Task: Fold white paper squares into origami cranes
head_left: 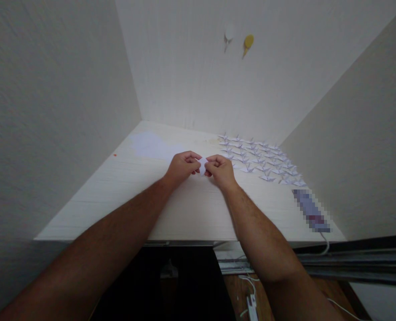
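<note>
Between my two hands, just above the white table (pixel 198 209), is a small piece of folded white paper (pixel 202 166). My left hand (pixel 183 167) pinches its left side between thumb and fingers. The right side is gripped the same way by my right hand (pixel 220 169). My fingers cover part of the paper, so its exact folds cannot be made out. Rows of white paper cranes (pixel 258 156) stand on the table beyond and to the right of my right hand. Past my left hand lie loose white paper sheets (pixel 154 145).
A blurred-out phone-like device (pixel 311 210) with a white cable lies at the table's right edge. Walls enclose the table at left, back and right. A white hook (pixel 229 33) and a yellow hook (pixel 248 42) are on the back wall. Below, a power strip (pixel 252 307) rests on the floor.
</note>
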The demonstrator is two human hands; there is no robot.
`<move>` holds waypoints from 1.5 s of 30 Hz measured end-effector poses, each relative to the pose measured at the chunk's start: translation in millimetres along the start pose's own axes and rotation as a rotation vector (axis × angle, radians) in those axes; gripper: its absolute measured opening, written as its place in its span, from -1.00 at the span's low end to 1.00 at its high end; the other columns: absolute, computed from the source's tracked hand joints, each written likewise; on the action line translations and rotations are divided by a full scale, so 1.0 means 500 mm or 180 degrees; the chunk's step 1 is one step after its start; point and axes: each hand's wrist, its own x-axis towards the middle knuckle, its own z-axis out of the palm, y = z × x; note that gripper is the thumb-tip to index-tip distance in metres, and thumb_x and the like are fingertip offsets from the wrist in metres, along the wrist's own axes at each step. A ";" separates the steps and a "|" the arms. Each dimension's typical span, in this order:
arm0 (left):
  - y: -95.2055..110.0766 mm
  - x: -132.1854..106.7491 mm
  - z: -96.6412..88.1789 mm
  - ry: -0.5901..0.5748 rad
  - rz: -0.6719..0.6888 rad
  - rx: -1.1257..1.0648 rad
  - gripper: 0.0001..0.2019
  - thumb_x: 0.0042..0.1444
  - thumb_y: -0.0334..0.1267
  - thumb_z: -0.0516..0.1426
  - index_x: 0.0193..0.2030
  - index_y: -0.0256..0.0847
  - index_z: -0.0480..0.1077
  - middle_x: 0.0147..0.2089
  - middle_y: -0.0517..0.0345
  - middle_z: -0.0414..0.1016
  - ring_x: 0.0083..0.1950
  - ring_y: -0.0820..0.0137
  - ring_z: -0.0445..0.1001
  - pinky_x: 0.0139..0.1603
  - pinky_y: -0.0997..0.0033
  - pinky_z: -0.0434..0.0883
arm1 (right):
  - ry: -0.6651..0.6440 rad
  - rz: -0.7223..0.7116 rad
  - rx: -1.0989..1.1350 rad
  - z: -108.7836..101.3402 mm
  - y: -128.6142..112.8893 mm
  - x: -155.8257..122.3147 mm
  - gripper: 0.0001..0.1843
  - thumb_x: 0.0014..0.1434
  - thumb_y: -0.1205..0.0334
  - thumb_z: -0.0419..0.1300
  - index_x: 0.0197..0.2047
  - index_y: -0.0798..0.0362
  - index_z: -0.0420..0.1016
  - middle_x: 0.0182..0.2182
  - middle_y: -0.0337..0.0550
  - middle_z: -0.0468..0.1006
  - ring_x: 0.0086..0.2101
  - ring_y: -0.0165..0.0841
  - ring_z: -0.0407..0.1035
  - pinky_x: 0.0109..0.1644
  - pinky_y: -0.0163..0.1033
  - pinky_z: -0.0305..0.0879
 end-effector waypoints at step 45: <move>-0.001 0.002 0.001 0.0149 0.0205 -0.0176 -0.74 -0.23 -0.27 0.34 -0.34 -0.27 0.48 -0.45 0.20 0.48 -0.45 0.49 0.40 -0.38 0.46 0.33 | -0.0019 0.0145 0.0409 0.002 0.003 0.004 -0.72 -0.09 0.11 0.31 -0.31 0.08 0.49 -0.62 -0.29 0.48 -0.58 -0.44 0.38 -0.53 -0.36 0.29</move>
